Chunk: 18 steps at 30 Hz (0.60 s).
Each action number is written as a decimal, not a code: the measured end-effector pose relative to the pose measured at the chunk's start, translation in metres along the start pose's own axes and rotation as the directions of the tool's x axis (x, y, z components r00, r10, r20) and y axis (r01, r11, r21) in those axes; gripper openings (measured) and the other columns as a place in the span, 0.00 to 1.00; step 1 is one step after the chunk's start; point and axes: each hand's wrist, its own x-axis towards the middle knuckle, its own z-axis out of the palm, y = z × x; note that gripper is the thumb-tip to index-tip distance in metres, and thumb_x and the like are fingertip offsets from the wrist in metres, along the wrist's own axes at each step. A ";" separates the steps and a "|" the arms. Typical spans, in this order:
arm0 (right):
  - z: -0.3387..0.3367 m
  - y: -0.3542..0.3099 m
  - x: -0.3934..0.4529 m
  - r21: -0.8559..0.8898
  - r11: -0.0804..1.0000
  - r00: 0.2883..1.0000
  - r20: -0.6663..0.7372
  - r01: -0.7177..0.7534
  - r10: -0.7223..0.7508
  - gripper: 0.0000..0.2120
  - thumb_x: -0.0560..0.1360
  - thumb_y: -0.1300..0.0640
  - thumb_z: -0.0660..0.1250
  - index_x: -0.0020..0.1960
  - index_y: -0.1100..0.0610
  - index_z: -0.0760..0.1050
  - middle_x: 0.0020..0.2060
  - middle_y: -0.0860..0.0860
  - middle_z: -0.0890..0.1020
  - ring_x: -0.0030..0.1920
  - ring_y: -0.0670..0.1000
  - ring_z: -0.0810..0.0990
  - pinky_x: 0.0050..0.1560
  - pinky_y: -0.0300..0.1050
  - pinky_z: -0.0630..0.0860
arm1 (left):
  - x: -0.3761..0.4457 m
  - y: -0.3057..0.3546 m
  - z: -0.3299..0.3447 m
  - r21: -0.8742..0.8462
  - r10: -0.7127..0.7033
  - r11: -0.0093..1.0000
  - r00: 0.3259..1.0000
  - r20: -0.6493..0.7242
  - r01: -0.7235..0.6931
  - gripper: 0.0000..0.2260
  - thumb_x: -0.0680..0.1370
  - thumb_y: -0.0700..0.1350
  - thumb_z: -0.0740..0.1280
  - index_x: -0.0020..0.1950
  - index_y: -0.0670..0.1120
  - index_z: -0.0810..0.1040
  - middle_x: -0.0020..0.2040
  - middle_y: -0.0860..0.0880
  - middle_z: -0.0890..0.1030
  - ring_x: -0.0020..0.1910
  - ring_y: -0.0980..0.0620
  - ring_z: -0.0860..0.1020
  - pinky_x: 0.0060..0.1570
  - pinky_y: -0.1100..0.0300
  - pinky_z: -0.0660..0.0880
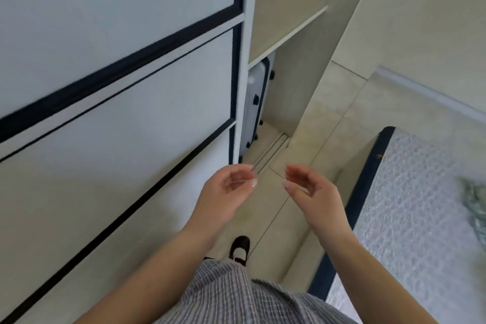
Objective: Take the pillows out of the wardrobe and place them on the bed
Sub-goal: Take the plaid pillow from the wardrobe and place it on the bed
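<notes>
The wardrobe fills the left side, its white sliding door [118, 73] with dark trim covering most of it. An open section [284, 34] to the right of the door shows a beige shelf [289, 34]. No pillow is visible. The bed [410, 205], with a pale textured cover and a dark blue edge, lies at the right. My left hand [226, 192] and my right hand [307, 189] are raised side by side over the floor between wardrobe and bed, fingers curled loosely and apart, holding nothing.
A light blue suitcase [253, 102] with black wheels stands under the shelf in the open section. A sliding-door track [271, 151] runs along the wardrobe floor. Beige floor tiles [323, 118] form a narrow aisle. A greenish cloth [476, 200] lies on the bed's right edge.
</notes>
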 end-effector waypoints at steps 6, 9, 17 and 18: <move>-0.067 -0.015 0.105 0.008 1.000 0.991 -0.132 0.011 -0.010 0.14 0.72 0.58 0.72 0.50 0.40 0.78 0.48 0.41 0.84 0.49 0.36 0.80 0.45 0.27 0.74 | 0.111 0.032 0.072 0.005 -0.043 0.999 0.992 0.116 0.043 0.10 0.75 0.42 0.71 0.54 0.54 0.81 0.47 0.61 0.84 0.49 0.62 0.81 0.51 0.64 0.78; -0.093 -0.018 0.145 0.022 1.000 0.990 -0.142 0.013 -0.010 0.13 0.71 0.58 0.72 0.50 0.41 0.79 0.46 0.39 0.84 0.49 0.36 0.80 0.43 0.26 0.73 | 0.149 0.041 0.096 -0.001 -0.058 0.998 0.992 0.108 0.058 0.10 0.75 0.41 0.71 0.53 0.53 0.81 0.46 0.61 0.85 0.49 0.61 0.82 0.51 0.64 0.78; -0.140 -0.019 0.295 -0.022 0.997 0.994 0.083 0.079 -0.077 0.15 0.73 0.61 0.70 0.51 0.40 0.76 0.49 0.40 0.82 0.49 0.34 0.79 0.44 0.24 0.72 | 0.261 0.058 0.144 -0.105 -0.088 0.992 0.984 -0.155 0.072 0.12 0.75 0.41 0.71 0.46 0.61 0.83 0.48 0.58 0.85 0.51 0.59 0.82 0.55 0.56 0.77; -0.145 -0.023 0.317 -0.028 0.995 0.987 0.132 0.098 -0.094 0.16 0.73 0.61 0.70 0.51 0.40 0.76 0.49 0.40 0.82 0.48 0.34 0.79 0.44 0.24 0.72 | 0.273 0.062 0.150 -0.139 -0.089 0.988 0.974 -0.210 0.060 0.12 0.75 0.41 0.71 0.46 0.60 0.83 0.48 0.57 0.85 0.51 0.59 0.82 0.56 0.55 0.77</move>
